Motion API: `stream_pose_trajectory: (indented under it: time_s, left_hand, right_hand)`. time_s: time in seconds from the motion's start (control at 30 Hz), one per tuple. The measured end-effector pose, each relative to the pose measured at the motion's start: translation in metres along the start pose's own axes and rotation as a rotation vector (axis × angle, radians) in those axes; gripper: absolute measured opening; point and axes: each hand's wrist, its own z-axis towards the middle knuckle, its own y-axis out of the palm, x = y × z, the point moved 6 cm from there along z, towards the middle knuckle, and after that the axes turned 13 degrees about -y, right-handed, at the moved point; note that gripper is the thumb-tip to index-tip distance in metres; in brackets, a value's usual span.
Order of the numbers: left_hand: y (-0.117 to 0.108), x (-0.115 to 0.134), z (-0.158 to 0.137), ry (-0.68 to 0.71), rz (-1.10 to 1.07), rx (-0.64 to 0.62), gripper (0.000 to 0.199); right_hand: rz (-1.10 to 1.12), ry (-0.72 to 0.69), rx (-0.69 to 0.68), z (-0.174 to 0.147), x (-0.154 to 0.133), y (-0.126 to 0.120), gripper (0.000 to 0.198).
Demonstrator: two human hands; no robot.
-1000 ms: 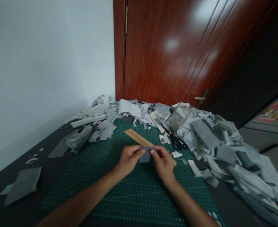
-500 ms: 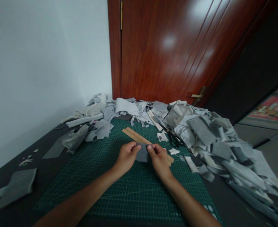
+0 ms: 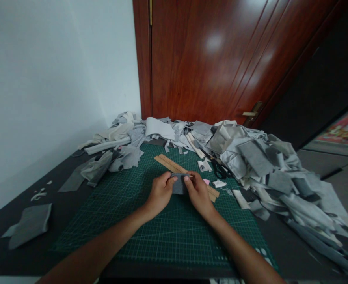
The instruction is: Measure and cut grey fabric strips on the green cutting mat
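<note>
A small piece of dark grey fabric (image 3: 179, 185) is stretched between my two hands above the green cutting mat (image 3: 150, 236). My left hand (image 3: 162, 191) pinches its left edge between thumb and fingers. At the opposite edge, my right hand (image 3: 198, 192) grips it the same way. The fabric's top edge looks folded or rolled over. Behind the hands, two tan rulers (image 3: 169, 162) lie slantwise on the mat, partly covered by the hands and cloth.
Black-handled scissors (image 3: 219, 169) lie right of the rulers. Heaped grey and white fabric scraps (image 3: 256, 161) line the back and right. More scraps (image 3: 97, 169) lie at the left, with a folded grey piece (image 3: 32, 225) near the table's left side. A pink bit (image 3: 206, 182) sits by the right hand.
The camera view has shifted slightly. The fabric's top edge now shows a thicker fold, and both hands still hold it, a little higher in the picture.
</note>
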Motion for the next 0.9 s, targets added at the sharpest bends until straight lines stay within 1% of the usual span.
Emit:
stream_pose_trajectory:
  time_s: [0.07, 0.13, 0.27, 0.47, 0.67, 0.77, 0.9]
  left_hand:
    - [0.0, -0.006, 0.003, -0.062, -0.04, -0.007, 0.033]
    - [0.001, -0.009, 0.006, -0.095, -0.056, -0.023, 0.034]
    - [0.002, -0.013, 0.008, -0.108, -0.062, -0.049, 0.037]
    - [0.009, -0.015, 0.003, -0.156, -0.154, -0.11, 0.04]
    - [0.018, -0.02, -0.001, -0.312, -0.369, -0.225, 0.049]
    - [0.02, -0.021, -0.003, -0.36, -0.443, -0.237, 0.052]
    - [0.021, -0.02, -0.006, -0.389, -0.505, -0.247, 0.054]
  right_hand:
    - [0.002, 0.031, -0.037, 0.0, 0.005, 0.002, 0.031]
    - [-0.036, 0.028, -0.056, -0.001, 0.006, 0.004, 0.036]
    - [-0.091, -0.009, -0.041, -0.006, 0.005, 0.005, 0.029]
    - [-0.155, -0.016, -0.029, -0.007, 0.007, 0.003, 0.029]
    - [-0.22, -0.014, -0.06, -0.001, 0.012, 0.002, 0.029]
    - [-0.24, -0.009, -0.073, 0.0, 0.013, 0.001, 0.03]
    - [-0.224, -0.018, -0.072, 0.0, 0.007, -0.002, 0.03]
